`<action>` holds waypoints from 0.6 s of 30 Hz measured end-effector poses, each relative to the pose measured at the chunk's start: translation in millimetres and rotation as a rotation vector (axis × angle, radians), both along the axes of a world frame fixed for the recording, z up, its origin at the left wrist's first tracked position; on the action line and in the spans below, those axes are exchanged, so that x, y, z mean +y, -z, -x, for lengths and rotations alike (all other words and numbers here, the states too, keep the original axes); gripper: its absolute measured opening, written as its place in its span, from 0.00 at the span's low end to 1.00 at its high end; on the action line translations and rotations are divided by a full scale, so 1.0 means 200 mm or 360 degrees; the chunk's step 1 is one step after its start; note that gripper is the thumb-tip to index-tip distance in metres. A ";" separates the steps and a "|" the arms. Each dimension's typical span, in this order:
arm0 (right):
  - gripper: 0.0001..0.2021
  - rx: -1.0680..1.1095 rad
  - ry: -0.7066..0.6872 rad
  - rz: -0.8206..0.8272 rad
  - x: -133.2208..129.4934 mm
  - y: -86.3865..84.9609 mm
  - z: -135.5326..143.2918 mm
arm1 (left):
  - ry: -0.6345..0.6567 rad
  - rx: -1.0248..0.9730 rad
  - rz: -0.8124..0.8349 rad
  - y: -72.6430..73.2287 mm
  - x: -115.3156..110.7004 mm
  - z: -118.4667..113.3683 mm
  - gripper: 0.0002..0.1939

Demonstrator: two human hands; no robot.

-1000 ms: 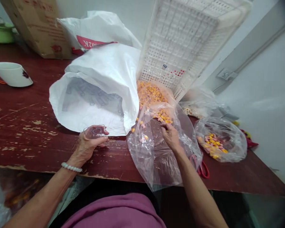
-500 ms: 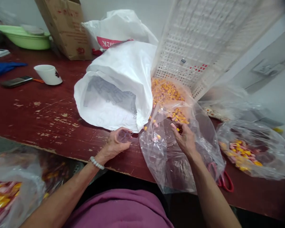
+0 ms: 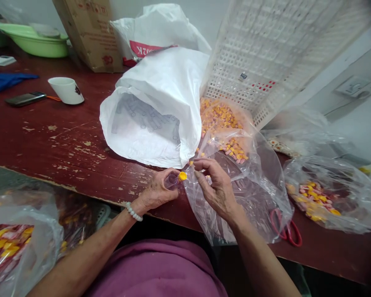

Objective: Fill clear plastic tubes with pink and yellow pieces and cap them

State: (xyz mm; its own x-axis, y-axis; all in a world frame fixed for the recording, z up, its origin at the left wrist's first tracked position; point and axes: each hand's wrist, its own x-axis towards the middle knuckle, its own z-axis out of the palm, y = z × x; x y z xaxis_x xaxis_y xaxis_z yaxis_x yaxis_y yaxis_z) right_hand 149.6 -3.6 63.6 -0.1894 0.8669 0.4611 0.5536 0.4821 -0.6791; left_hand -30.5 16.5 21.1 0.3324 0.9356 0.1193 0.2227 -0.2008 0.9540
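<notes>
My left hand [image 3: 160, 187] is closed around clear plastic tubes [image 3: 172, 180], whose ends show between thumb and fingers; how many cannot be made out. A round yellow cap [image 3: 182, 176] sits at the end of one, beside the fingertips. Just right of it is my right hand [image 3: 214, 183], thumb and forefinger apart with nothing visible between them; its palm is hidden. Under and behind this hand spreads a clear plastic bag [image 3: 259, 181] with small yellow-and-pink pieces [image 3: 235, 150]. A white sack [image 3: 154, 152] lies with its mouth towards me, clear tubes [image 3: 151, 119] inside.
A white plastic crate [image 3: 235, 62] leans behind the bag. Red-handled scissors [image 3: 292, 235] lie at right, near another bag of pieces [image 3: 318, 198]. At left are a white cup [image 3: 66, 90], a phone [image 3: 26, 99] and a green basin [image 3: 40, 45]. A filled bag [image 3: 9, 247] stands below the table edge.
My right hand has moved left from the loose pieces to beside my left hand, and its fingers have parted. A yellow cap now shows at the tubes in my left hand.
</notes>
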 end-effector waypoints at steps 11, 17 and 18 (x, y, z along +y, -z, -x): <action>0.18 -0.0382 0.0516 -0.0035 0.09 0.19 -0.24 | -0.0232 -0.0340 0.0267 0.12 0.04 0.02 0.14; 0.07 -0.0978 0.0902 0.0464 0.24 0.30 -0.56 | -0.0485 -0.0346 0.0442 0.11 0.06 0.12 0.18; 0.06 -0.1009 0.0879 0.0511 0.23 0.31 -0.55 | -0.0495 -0.0344 0.0452 0.10 0.06 0.13 0.18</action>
